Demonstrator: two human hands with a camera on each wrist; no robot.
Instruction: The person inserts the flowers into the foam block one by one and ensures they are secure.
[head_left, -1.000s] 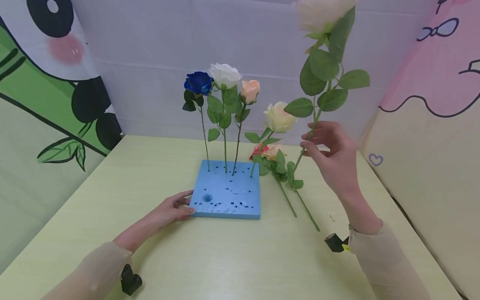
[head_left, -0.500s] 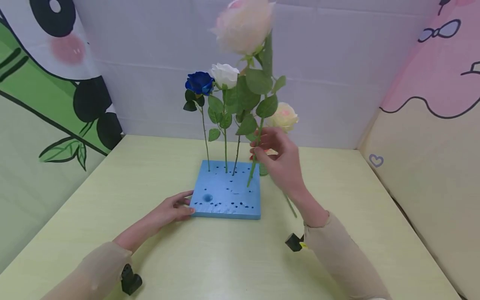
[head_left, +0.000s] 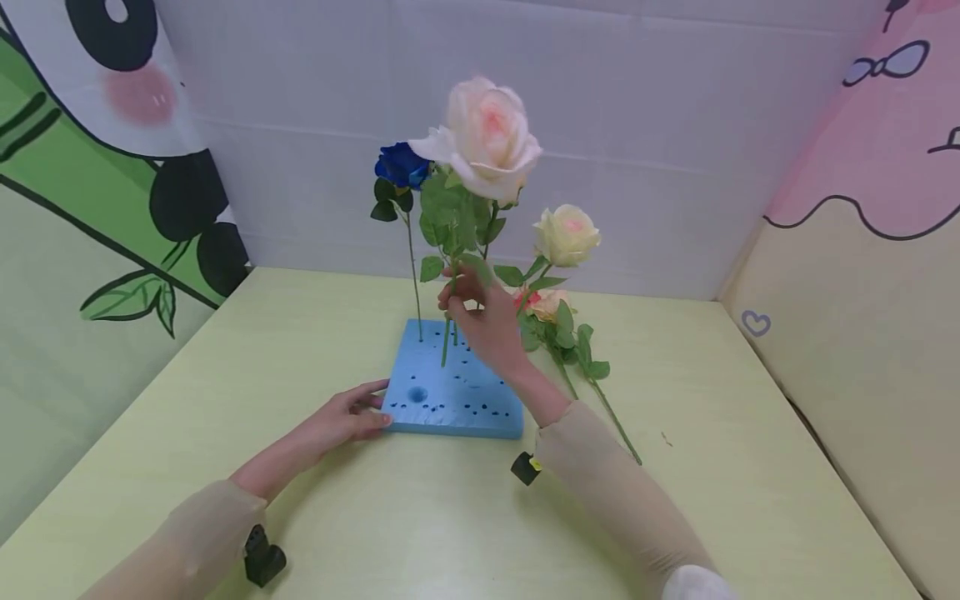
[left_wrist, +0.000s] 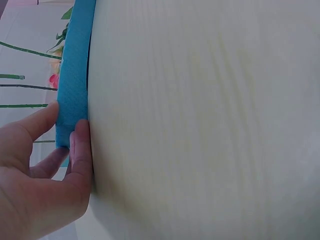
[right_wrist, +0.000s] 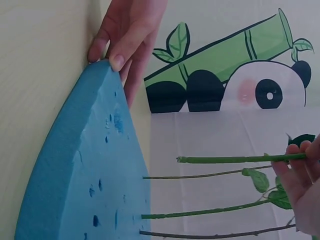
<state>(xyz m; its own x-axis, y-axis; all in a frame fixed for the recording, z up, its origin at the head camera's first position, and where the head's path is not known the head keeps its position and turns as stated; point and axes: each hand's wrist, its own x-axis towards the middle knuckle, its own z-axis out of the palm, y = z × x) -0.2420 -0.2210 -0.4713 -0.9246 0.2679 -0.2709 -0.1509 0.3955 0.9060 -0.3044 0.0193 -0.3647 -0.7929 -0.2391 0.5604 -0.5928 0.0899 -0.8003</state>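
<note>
My left hand (head_left: 352, 417) grips the near left corner of a blue foam block (head_left: 450, 392) dotted with holes. Between the thumb and fingers of my right hand (head_left: 491, 325) is the green stem of a large pale pink rose (head_left: 491, 137), held upright over the block. In the right wrist view the cut end of this stem (right_wrist: 225, 160) hangs clear of the foam. A blue rose (head_left: 402, 167) and a cream rose (head_left: 567, 236) stand in the block's back part. White and peach roses also stand there, mostly hidden behind the pink bloom.
To the right of the block, a red rose (head_left: 528, 300) and a peach rose (head_left: 551, 304) lie on the pale wooden table (head_left: 720, 400), stems pointing toward the front. A light cloth wall closes off the back, with cartoon-printed panels at both sides.
My right hand has carried the pale pink rose leftward from the table's right side to over the block, and the bloom is lower now. My left hand stays at the block's corner.
</note>
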